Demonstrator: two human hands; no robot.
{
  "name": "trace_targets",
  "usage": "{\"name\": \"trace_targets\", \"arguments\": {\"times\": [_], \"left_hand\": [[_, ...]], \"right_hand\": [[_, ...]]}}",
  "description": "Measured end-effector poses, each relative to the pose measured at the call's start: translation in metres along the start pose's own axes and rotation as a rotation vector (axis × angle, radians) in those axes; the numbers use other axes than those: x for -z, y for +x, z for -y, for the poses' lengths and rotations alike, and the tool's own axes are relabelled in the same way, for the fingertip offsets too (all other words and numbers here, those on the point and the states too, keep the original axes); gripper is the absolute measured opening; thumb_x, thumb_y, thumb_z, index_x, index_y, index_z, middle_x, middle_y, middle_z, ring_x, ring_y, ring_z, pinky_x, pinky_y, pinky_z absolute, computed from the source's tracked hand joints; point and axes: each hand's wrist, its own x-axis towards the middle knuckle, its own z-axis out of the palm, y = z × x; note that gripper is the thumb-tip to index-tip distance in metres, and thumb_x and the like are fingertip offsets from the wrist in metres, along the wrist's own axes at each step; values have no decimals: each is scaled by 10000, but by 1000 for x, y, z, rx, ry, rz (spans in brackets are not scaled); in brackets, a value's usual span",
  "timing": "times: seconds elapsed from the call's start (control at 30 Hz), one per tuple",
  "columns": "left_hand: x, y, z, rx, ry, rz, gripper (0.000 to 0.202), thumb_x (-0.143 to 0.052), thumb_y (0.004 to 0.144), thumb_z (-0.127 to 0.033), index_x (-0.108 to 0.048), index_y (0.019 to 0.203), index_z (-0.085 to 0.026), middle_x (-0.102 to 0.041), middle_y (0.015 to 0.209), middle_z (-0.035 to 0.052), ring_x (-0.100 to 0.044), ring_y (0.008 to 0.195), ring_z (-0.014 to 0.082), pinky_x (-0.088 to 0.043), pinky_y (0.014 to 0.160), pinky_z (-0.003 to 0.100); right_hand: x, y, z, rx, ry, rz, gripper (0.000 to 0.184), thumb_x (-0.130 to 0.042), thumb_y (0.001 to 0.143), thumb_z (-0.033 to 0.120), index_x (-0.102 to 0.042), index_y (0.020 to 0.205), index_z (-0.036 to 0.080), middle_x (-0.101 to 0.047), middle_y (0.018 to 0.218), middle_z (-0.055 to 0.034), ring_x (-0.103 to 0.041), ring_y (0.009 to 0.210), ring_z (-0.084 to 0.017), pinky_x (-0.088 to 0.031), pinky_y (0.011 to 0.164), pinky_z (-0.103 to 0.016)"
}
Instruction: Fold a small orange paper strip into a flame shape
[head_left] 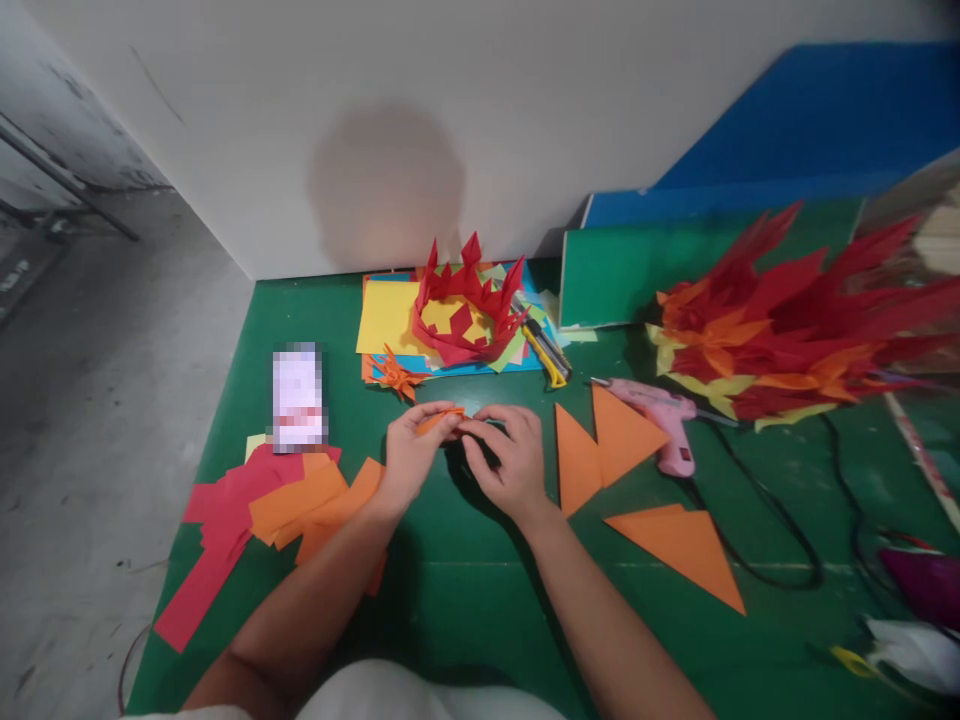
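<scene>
No text can be read, the phone screen being pixelated.

Coloured paper covers much of a green desk set against a pale wall. At left, red paper strips and orange paper strips lie in an overlapping spread, a phone at its far end, screen blurred out. Toward the wall sits a stack of yellow, blue and other coloured sheets. At right, orange paper triangles rest near a pink glue gun, its black cord looping across the surface. Beyond, a spiky red, orange and yellow paper piece spreads before a green panel. Purple and white items at lower right are indistinct.
</scene>
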Motion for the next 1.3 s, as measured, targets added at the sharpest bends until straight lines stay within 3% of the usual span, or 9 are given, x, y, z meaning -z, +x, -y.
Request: {"name": "trace_targets", "arguments": {"times": [0.27,0.47,0.8,1.07,1.3], "left_hand": [[-1,0,2,-19,-12,11,297,-784,615,-300,-675,838,-136,-714,820,47,-672,675,128,-547,673,248],[-1,-2,1,-54,31,66,272,-783,620,-261,-668,839,-150,-701,837,36,-669,755,140,-534,739,255],[-2,-3,-1,27,-116,175,294,-807,593,-268,-640,808,-159,-670,841,20,-635,802,125,-498,770,232],[-1,-4,2,40,-148,161,260,-775,623,-276,-619,795,-159,-612,735,-20,-567,656,78,-441,641,187],[-4,-6,7,6,-118,122,175,-717,669,-247,-614,792,-177,-605,736,-25,-559,652,80,-447,654,195]], "right_hand": [[-9,-4,-2,-182,240,-70,403,-623,792,193,-471,1163,237,-612,977,-61,-584,885,-212,-494,792,-403],[-12,-8,-5,-190,257,-97,370,-615,810,178,-487,1152,237,-627,936,-49,-598,860,-202,-500,795,-400],[-8,-5,-5,-102,163,-105,294,-590,818,144,-519,1085,243,-641,868,-32,-606,802,-201,-501,726,-383],[-8,-6,-4,-15,183,-26,286,-542,831,135,-516,1088,257,-663,948,-47,-634,858,-209,-524,727,-395],[-9,-7,-4,13,178,-8,285,-535,832,133,-522,1085,261,-670,953,-48,-642,872,-211,-533,733,-400]]}}
